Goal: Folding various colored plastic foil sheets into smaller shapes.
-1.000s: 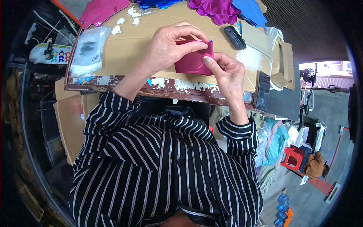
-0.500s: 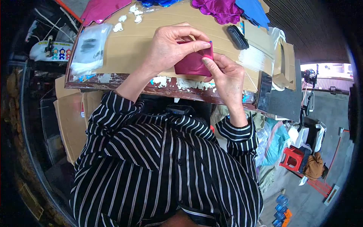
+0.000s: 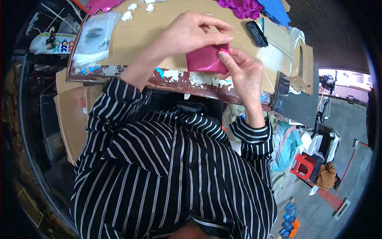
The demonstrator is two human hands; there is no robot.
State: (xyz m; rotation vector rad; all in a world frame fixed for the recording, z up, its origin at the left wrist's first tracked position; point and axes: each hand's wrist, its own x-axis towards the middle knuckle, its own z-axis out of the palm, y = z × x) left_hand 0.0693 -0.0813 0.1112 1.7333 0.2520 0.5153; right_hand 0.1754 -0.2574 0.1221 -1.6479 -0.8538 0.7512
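A small magenta piece of shiny fabric (image 3: 205,59) is upright over the table's near edge, its front face smooth with a slight crease. My right hand (image 3: 243,71) grips its right side, thumb on the front and fingers curled behind. Above the fabric's top edge is my left hand (image 3: 195,34). Its thumb and index finger stretch right with their tips apart, and nothing shows between them. The left hand's lower edge overlaps the top of the fabric and hides part of it.
Cardboard (image 3: 131,44) covers the worn table. Clear plastic bags (image 3: 93,44) lie at left, small white pieces (image 3: 126,16) further back. Shiny purple fabric (image 3: 240,8), a black case (image 3: 256,34) and a dark phone-like slab (image 3: 281,89) are at right. A red stool (image 3: 303,166) stands below.
My left thumb and index finger have parted from their pinch at the fabric's top right corner and moved up and right. The right hand still grips the fabric, slightly further right.
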